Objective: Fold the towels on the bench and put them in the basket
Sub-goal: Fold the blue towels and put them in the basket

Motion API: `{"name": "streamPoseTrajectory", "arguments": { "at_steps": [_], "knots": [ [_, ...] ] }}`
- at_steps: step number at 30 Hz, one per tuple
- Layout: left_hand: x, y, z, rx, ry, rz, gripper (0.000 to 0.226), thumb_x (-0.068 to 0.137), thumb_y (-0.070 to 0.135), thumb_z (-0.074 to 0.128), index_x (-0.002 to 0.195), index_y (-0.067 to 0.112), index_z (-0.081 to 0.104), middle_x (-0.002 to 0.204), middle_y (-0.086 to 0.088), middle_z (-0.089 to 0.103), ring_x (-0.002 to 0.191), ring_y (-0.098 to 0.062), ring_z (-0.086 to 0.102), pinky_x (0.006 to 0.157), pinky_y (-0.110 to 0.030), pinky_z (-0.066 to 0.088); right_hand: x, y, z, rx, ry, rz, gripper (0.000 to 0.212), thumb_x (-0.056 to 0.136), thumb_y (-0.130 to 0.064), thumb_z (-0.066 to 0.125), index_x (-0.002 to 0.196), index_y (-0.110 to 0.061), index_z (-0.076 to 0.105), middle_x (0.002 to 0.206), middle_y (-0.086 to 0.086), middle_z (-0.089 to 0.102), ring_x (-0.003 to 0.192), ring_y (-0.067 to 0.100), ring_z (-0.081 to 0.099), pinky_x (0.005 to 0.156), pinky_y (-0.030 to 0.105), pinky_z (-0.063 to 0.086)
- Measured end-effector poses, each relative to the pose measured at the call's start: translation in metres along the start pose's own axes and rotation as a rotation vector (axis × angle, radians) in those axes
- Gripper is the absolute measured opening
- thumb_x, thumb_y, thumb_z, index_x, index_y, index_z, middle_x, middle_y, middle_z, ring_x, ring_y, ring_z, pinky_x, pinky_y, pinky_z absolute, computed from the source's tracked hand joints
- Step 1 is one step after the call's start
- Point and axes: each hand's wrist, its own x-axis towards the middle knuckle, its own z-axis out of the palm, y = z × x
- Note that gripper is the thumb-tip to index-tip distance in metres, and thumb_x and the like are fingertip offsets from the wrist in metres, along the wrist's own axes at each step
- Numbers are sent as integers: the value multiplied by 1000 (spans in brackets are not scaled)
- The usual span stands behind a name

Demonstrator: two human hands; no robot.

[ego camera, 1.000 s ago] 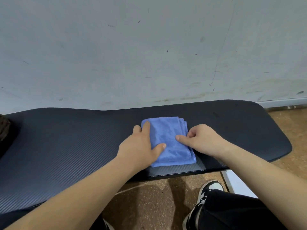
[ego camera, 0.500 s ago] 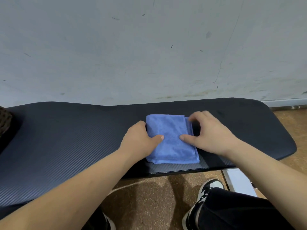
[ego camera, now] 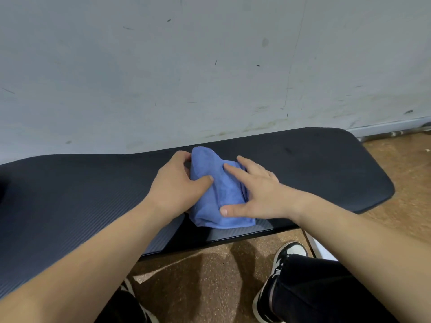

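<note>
A folded blue towel (ego camera: 221,197) lies near the middle of the black padded bench (ego camera: 314,169), its left and far side lifted off the pad. My left hand (ego camera: 177,185) grips the towel's left edge, thumb on top and fingers curled round behind it. My right hand (ego camera: 256,192) rests on the towel's right side with straight, spread fingers and the thumb along its near part. The basket cannot be made out; only a dark shape shows at the far left edge.
A scuffed grey wall (ego camera: 210,66) rises right behind the bench. Brown floor (ego camera: 205,280) lies below its front edge, with my dark trouser legs and a black-and-white shoe (ego camera: 286,255) there. A white object (ego camera: 321,250) sits by the shoe.
The towel lay flat under both hands; now my left hand has closed on its left edge and raised that side. My right hand has spread flat over the right side.
</note>
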Motion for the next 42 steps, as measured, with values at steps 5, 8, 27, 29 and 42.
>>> {"name": "streamPoseTrajectory", "arguments": {
  "at_steps": [5,8,27,29,42],
  "knots": [
    [-5,23,11,138,27,187,42,89,43,71,126,25,59,93,13,65,85,-3,63,71,-22,49,-3,14,-11,190,156,68,76,82,-67,70,148,-36,48,111,-12,47,112,8,50,102,29,43],
    [-8,35,26,108,-56,232,28,94,39,66,117,24,65,96,11,69,82,-7,67,80,-31,56,-3,20,-9,254,85,46,29,93,-47,64,122,-41,65,81,-17,53,68,-2,50,73,18,40],
    [-5,2,77,478,94,279,99,75,76,59,155,20,38,149,-4,43,129,-30,44,103,-49,47,8,22,-18,519,192,206,37,101,-33,57,80,-2,58,69,1,54,66,16,49,65,31,43],
    [0,5,65,459,-30,51,108,64,85,64,150,24,38,143,2,51,128,-26,50,105,-46,47,10,22,-17,510,195,214,34,100,-34,59,78,-8,59,68,0,54,64,16,50,62,27,45],
    [-21,8,-21,-166,-256,82,50,72,9,86,111,34,67,104,6,75,89,-13,73,73,-24,62,2,-6,-33,750,7,52,88,76,-29,90,152,-25,46,132,-8,67,122,6,64,109,37,51]
  ]
}}
